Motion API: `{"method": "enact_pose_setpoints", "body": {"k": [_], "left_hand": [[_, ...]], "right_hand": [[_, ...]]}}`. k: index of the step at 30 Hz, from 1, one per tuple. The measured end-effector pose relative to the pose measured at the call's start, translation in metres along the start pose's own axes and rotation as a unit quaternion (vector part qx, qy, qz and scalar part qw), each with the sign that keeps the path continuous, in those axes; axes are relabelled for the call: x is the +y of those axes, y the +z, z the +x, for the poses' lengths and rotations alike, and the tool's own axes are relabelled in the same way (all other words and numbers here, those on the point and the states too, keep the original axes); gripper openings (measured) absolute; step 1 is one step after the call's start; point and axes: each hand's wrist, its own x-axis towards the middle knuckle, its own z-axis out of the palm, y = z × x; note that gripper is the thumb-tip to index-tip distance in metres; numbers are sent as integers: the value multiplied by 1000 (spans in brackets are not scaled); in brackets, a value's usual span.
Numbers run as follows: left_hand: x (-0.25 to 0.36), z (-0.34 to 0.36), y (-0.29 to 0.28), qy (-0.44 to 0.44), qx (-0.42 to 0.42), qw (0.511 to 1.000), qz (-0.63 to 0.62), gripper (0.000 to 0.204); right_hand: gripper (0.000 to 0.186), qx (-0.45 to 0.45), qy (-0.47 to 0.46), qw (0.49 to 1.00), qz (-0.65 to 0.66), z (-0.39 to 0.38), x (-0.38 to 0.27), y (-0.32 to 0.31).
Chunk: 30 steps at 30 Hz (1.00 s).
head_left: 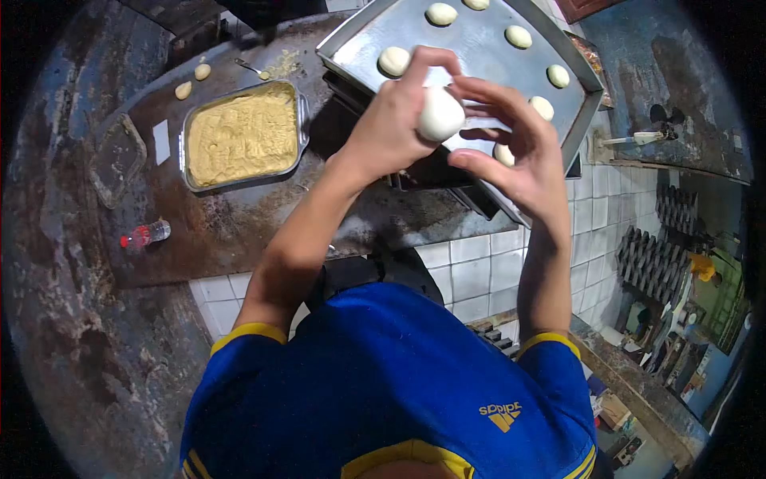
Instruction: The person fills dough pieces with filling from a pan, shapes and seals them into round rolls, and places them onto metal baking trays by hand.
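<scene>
Head camera, and there it was: a smooth, white, rounded ball of dough (441, 118), held up before the near edge of the tray, my left hand (391, 116) clamped round it! My right hand (519, 148) curved open just beside, fingers apart; whether they touched the dough, I couldn't tell. Behind, pale round dough pieces (519, 37) sat spaced across a silver, raised-rim metal tray (475, 56). Over left, a rectangular clear dish (304, 120) brimmed with yellow, crumbly filling (243, 132), near a clear, red-capped bottle (148, 234) on the dark, worn table (219, 247).
</scene>
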Motion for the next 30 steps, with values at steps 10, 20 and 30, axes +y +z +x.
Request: {"method": "enact_pose_setpoints", "body": {"k": [10, 20, 30], "left_hand": [[-52, 44, 59, -130, -123, 959, 220, 74], [-27, -73, -37, -129, 284, 950, -20, 62], [-13, -360, -54, -443, 319, 838, 11, 38]], "right_hand": [[41, -11, 43, 998, -46, 40, 103, -58], [79, -180, -153, 802, -549, 38, 171, -26], [67, -196, -174, 840, -475, 47, 185, -20]]}}
